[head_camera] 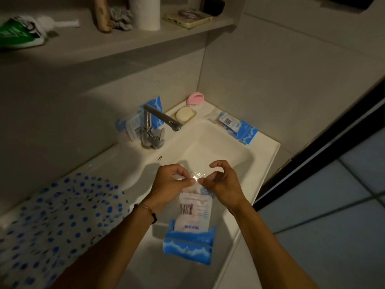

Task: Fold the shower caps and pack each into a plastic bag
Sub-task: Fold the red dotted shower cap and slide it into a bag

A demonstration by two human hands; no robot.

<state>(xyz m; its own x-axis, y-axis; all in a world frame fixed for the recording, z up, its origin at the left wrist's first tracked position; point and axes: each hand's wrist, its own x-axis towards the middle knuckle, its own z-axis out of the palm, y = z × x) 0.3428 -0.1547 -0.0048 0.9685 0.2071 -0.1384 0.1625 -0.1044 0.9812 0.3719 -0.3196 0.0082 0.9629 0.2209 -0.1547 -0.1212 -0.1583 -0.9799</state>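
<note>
Over the white sink (239, 159), my left hand (170, 182) and my right hand (223, 180) each pinch the open top edge of a plastic bag (192, 222). The bag has a barcode label and a blue-and-white bottom, and it hangs down towards me with a pale folded shower cap inside. A clear shower cap with blue dots (52, 222) lies spread on the counter at the left. Another bag (235, 126) lies on the sink's right rim. A third bag (135, 126) stands behind the tap.
A chrome tap (156, 128) stands at the sink's back. A soap bar in a dish (184, 114) and a pink brush (195, 98) sit in the back corner. The shelf above holds a paper roll (145, 11), a phone (185, 18) and a green tube (18, 32). Blue floor tiles (333, 215) lie to the right.
</note>
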